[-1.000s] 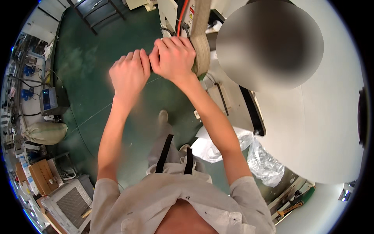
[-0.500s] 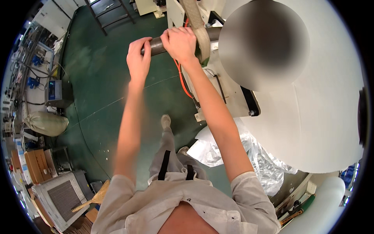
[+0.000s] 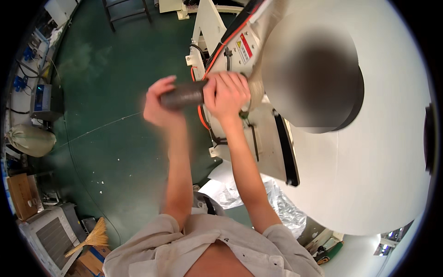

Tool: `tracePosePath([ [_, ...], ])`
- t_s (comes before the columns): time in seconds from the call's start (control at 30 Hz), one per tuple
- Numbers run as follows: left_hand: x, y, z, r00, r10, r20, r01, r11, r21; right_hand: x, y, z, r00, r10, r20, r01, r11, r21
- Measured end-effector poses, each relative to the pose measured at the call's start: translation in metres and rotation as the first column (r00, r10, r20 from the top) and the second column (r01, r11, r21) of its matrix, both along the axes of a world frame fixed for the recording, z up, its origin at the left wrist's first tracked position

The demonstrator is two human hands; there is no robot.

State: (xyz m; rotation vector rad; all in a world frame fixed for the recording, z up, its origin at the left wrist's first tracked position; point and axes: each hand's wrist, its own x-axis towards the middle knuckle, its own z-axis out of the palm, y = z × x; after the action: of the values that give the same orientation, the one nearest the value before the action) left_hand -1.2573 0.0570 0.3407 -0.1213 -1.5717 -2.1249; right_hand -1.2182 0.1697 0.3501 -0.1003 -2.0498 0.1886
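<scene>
- Presently, both hands grip one dark grey cylindrical shaft (image 3: 184, 94), held roughly level at chest height in front of the person.
- Left hand (image 3: 159, 104): blurred, fingers wrapped around the shaft's free outer end, closed on it.
- Right hand (image 3: 226, 94): clamped over the shaft's inner end, just where it meets the cream machine frame (image 3: 258, 134) beside the big white roll (image 3: 369, 152).
- Shaft position: sticks out sideways from the frame; its inner end is hidden under the right hand, so how deep it sits cannot be told.
- Progress, as a judgement: the shaft appears partly out of, or partly into, its seat; it is neither free of the machine nor set down.
- Orange cable (image 3: 201, 115) hangs just beneath the right hand, along the frame.
- Further out: green floor (image 3: 106, 138), crumpled clear plastic sheet (image 3: 281, 207) near the person's feet, a straw broom (image 3: 92, 237) lower left.
</scene>
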Motion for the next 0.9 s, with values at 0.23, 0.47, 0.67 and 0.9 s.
tracePosePath([
  [0.23, 0.002, 0.005, -0.024, 0.988, 0.063, -0.141, -0.031, 0.975, 0.219, 0.013, -0.004, 0.001, 0.987, -0.013, 0.161, 0.022, 0.998, -0.056],
  [0.47, -0.007, 0.006, -0.023, 0.966, 0.119, -0.229, -0.034, 0.939, 0.343, 0.004, -0.007, 0.004, 0.985, 0.002, 0.175, 0.013, 0.997, -0.08],
  [0.67, -0.013, 0.002, -0.033, 0.936, -0.013, -0.353, 0.131, 0.941, 0.312, -0.008, -0.002, 0.011, 0.962, -0.01, 0.272, 0.048, 0.99, -0.135],
  [0.9, -0.019, 0.008, 0.003, 0.982, 0.095, -0.162, -0.049, 0.963, 0.264, -0.036, 0.016, 0.021, 0.98, 0.199, 0.024, -0.191, 0.961, -0.202],
])
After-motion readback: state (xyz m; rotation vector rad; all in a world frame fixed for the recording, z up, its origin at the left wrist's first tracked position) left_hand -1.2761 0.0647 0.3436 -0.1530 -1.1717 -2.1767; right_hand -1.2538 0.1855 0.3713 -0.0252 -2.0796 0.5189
